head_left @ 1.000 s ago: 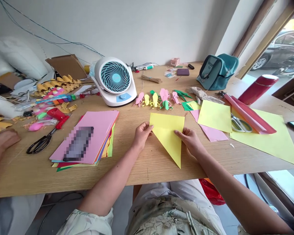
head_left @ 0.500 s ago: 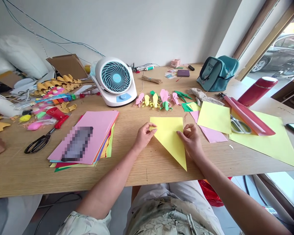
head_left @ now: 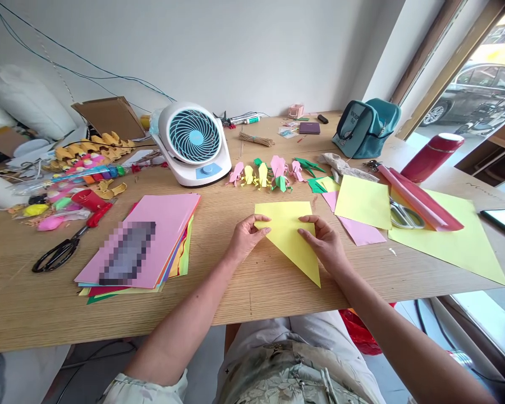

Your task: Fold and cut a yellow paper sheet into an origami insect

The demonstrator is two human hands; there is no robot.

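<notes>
A yellow sheet of paper (head_left: 288,230), folded on a slant with a point toward me, is held just over the wooden table (head_left: 231,292). My left hand (head_left: 249,234) pinches its left edge between thumb and fingers. On the right edge, my right hand (head_left: 323,238) grips the paper with the thumb on top and the fingertips behind. Beyond the sheet stands a row of small folded paper figures (head_left: 262,175) in pink, yellow and green. To the left lies a stack of coloured paper (head_left: 168,224), pink uppermost, with a blurred dark object (head_left: 128,252) on it.
A white fan (head_left: 193,140) stands behind the stack. Black-handled scissors (head_left: 59,252) lie at left. On the right are a yellow square (head_left: 364,202), grey-handled scissors (head_left: 406,216), a red roll (head_left: 425,202), a red thermos (head_left: 433,157) and a phone (head_left: 503,221). A teal bag (head_left: 366,129) sits farther back.
My right hand has moved a little up and inward along the paper's edge, its fingers now gripping the sheet. A person's hand at the far left has left the view.
</notes>
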